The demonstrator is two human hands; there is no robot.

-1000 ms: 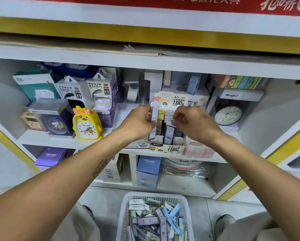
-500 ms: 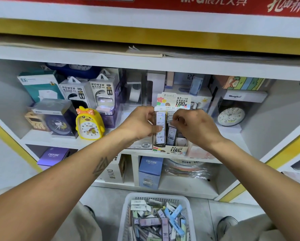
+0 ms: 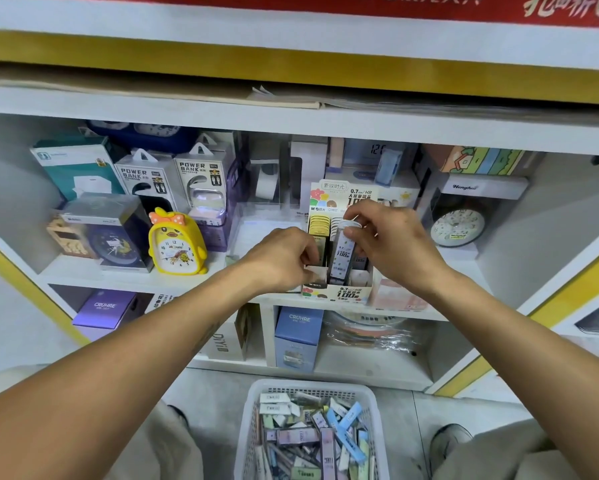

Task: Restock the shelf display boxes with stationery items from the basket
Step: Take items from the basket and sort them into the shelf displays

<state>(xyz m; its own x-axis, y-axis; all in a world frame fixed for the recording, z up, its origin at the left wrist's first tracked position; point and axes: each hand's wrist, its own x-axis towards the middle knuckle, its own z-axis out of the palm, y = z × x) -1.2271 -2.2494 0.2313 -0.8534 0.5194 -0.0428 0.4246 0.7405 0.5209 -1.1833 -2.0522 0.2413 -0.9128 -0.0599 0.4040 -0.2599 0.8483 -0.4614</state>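
While the printed cardboard display box [image 3: 338,289] marked "0.7mm/HB" and "100" sits on the white shelf [image 3: 125,277] beside grey "POWER BANK" cartons [image 3: 201,174] and a yellow duck alarm clock [image 3: 176,242], the right hand [image 3: 393,242] pinches a slim clear lead tube with white cap [image 3: 342,252], also printed "0.7" and "100", between curled thumb and fingers. The tube stands nearly upright, long axis vertical, cap up, base in the box's right column. The left hand [image 3: 284,259], fingers curled, grips the box's front left edge; the white plastic basket [image 3: 253,431] of mixed stationery packs sits on the floor below.
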